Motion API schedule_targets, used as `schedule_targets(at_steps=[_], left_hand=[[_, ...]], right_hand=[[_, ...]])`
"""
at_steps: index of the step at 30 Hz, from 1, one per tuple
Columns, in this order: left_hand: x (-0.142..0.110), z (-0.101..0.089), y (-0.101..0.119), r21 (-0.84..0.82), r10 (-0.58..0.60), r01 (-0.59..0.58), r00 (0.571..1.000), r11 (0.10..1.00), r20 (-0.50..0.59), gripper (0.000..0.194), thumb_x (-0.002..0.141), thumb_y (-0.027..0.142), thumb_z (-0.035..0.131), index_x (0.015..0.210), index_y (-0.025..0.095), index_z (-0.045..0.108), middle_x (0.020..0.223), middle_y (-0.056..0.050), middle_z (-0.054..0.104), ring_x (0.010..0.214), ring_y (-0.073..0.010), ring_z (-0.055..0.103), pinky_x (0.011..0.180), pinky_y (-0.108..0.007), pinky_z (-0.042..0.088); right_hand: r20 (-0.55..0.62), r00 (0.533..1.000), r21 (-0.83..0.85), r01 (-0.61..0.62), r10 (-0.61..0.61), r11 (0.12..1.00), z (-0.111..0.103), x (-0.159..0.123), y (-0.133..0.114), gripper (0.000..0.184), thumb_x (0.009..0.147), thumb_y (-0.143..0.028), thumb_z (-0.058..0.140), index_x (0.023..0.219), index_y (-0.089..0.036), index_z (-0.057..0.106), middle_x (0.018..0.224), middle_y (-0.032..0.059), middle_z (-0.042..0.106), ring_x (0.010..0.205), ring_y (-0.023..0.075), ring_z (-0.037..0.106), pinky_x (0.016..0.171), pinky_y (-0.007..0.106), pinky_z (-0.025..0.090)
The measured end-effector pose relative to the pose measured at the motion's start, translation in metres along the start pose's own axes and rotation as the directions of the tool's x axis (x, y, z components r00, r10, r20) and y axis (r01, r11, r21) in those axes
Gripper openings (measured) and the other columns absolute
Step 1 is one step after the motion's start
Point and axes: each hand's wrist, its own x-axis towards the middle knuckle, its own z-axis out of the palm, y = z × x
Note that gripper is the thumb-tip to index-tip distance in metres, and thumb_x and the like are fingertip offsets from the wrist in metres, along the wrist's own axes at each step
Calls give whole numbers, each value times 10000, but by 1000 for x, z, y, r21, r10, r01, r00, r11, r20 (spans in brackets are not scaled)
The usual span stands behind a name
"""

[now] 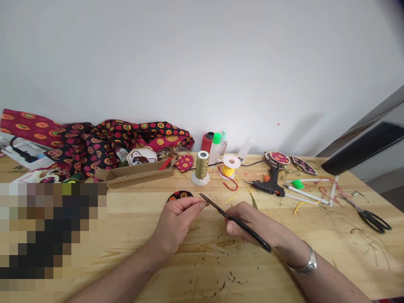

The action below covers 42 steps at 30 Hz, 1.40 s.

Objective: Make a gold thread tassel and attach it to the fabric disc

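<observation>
In my right hand (pixel 243 223) is a pair of black-handled scissors (pixel 217 208), its blades pointing up and left. The blades reach the pinched thumb and forefinger of my left hand (pixel 179 219). What those fingertips hold is too small to make out. Just behind the left hand shows the rounded edge of a black patterned fabric piece (pixel 179 195), the rest hidden by the hand. Beyond the hands stand a gold thread cone (pixel 202 166) and a spool of yellow cord (pixel 229 167). Dark snippets (pixel 232 277) litter the wooden table below.
A glue gun (pixel 268 185), a white pen (pixel 307 194) and second scissors (pixel 372 219) lie to the right. Behind are a green-capped bottle (pixel 215 149) and a red thread cone (pixel 207 142). A cardboard tray (pixel 139 176) and patterned fabric (pixel 104 139) lie left. A black object (pixel 362 147) juts in from the right.
</observation>
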Motion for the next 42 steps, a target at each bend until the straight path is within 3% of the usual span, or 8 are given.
schedule_targets(at_steps=[8, 15, 21, 26, 31, 34, 37, 42], left_hand=[[1, -1, -2, 8, 6, -6, 1000, 1000, 3, 210, 765, 351, 662, 913, 250, 772, 771, 2, 739, 765, -165, 600, 690, -225, 459], [1, 0, 0, -18, -1, 1, 1000, 1000, -11, 191, 748, 332, 680, 880, 234, 776, 806, -8, 755, 745, -162, 605, 684, -230, 467], [0, 1, 1, -71, -28, 26, 999, 997, -32, 165, 726, 321, 702, 821, 210, 779, 796, -24, 752, 728, -164, 606, 681, -239, 467], [1, 1, 4, -103, -54, 46, 996, 994, -70, 133, 703, 303, 724, 765, 197, 777, 665, -10, 706, 615, -124, 551, 593, -212, 437], [4, 1, 6, -171, -88, 65, 988, 983, -131, 163, 659, 312, 755, 715, 160, 763, 515, 22, 590, 461, -61, 401, 448, -175, 328], [9, 0, 8, -260, -102, 45, 973, 965, -208, 221, 603, 323, 789, 702, 129, 747, 458, 47, 511, 417, -32, 310, 400, -157, 241], [13, -3, 9, -355, -114, 15, 959, 935, -259, 252, 565, 315, 811, 689, 111, 731, 435, 72, 430, 404, -16, 258, 389, -151, 181], [16, -7, 6, -373, -110, 8, 961, 928, -253, 270, 569, 304, 808, 721, 95, 729, 439, 86, 367, 402, -17, 231, 393, -161, 145]], right_hand=[[35, 999, 63, -16, 14, 998, -2, 4, 1, 538, 779, -671, 463, 628, -156, 500, 597, -18, 383, 585, 117, 354, 494, 229, 316], [180, 983, 95, -48, 30, 994, -2, 13, 13, 507, 795, -632, 478, 604, -179, 353, 577, -52, 296, 548, 82, 249, 445, 214, 207], [184, 982, 100, -50, 30, 994, 0, 15, 17, 485, 784, -596, 531, 609, -171, 377, 581, -56, 290, 543, 75, 243, 434, 207, 195], [168, 985, 83, -51, 36, 995, -1, 15, 14, 502, 768, -608, 547, 595, -174, 363, 587, -56, 263, 547, 77, 228, 435, 209, 188], [150, 988, 52, -54, 46, 997, -3, 14, 16, 506, 770, -619, 531, 590, -176, 366, 583, -57, 265, 545, 79, 226, 437, 208, 197], [140, 989, -22, -47, 50, 999, -4, 14, 17, 530, 729, -658, 554, 583, -170, 405, 565, -61, 287, 528, 75, 243, 435, 206, 203], [115, 992, -212, -21, 46, 977, -5, 13, 15, 552, 657, -692, 601, 559, -163, 476, 513, -64, 334, 496, 75, 266, 430, 209, 215], [94, 995, -614, 93, -44, 784, 3, 11, 11, 447, 687, -583, 622, 548, -158, 614, 497, 8, 553, 446, 103, 407, 452, 241, 250]])
